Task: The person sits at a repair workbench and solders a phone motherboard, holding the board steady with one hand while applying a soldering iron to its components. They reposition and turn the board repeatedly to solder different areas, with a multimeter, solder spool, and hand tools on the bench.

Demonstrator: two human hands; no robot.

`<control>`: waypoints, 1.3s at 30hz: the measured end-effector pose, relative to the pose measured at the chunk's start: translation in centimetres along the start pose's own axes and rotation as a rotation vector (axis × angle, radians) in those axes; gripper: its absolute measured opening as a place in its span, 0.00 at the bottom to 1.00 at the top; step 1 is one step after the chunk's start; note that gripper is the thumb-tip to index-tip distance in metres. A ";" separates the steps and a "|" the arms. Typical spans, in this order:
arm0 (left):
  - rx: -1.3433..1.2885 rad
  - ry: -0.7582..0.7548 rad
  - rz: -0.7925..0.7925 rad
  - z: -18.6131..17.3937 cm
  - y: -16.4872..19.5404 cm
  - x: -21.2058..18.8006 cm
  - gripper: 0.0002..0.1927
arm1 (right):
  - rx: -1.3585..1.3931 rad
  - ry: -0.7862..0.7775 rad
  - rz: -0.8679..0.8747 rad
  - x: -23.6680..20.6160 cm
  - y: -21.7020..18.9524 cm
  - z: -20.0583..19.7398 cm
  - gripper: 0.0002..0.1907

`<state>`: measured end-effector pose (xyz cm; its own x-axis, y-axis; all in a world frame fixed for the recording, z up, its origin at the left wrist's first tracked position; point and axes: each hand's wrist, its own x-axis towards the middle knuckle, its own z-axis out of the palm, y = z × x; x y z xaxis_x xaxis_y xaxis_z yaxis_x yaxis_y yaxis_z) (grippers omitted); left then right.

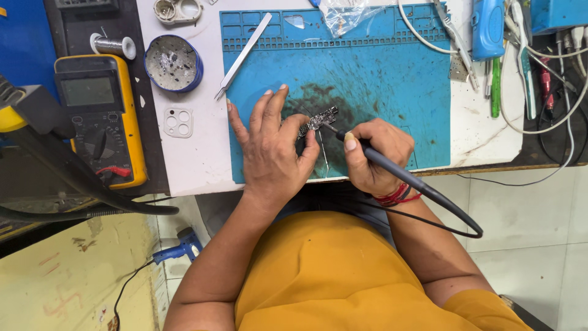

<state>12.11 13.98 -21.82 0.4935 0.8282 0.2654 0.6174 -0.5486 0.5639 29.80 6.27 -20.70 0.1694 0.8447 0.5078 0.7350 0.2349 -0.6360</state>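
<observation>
Small dark circuit board (318,121) lies on the blue silicone work mat (392,92), near the mat's middle, over a dark smudged patch. The mat sits on a white tabletop (196,153).

Left hand (269,150) rests palm-down on the mat, fingers spread and mostly straight; thumb and forefinger tip press at the near-left end of the board, pinning it. Not closed around anything.

Right hand (373,153) is curled tight around a black pen-shaped soldering iron (380,160), held like a pencil, thumb on top. The iron's thin metal tip touches the right end of the board. Its black cable loops off the table edge to the right. Red thread bands circle the right wrist.

Around: long flat steel tweezers (243,56) lie diagonally across the mat's upper-left corner. Just left of them, a round blue tin (173,62) with grey residue inside. A yellow-cased multimeter (101,116) sits far left on a dark surface. A small white camera-lens frame (177,122) lies on the tabletop between multimeter and mat. A crumpled clear plastic bag (346,13) rests at the mat's top edge.
</observation>
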 end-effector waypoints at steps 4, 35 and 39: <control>-0.004 0.002 0.001 0.0 0.0 0.0 0.12 | -0.009 -0.009 0.017 0.1 -0.1 0.0 0.06; 0.008 0.009 0.002 0.1 -0.1 0.0 0.12 | 0.008 -0.014 0.014 0.2 0.0 0.1 0.06; 0.011 0.005 0.003 0.1 -0.1 0.0 0.12 | 0.006 -0.010 0.016 0.2 -0.1 0.1 0.06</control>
<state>12.14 13.97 -21.97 0.4924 0.8271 0.2711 0.6223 -0.5523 0.5546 29.72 6.48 -20.56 0.1751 0.8530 0.4917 0.7285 0.2237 -0.6475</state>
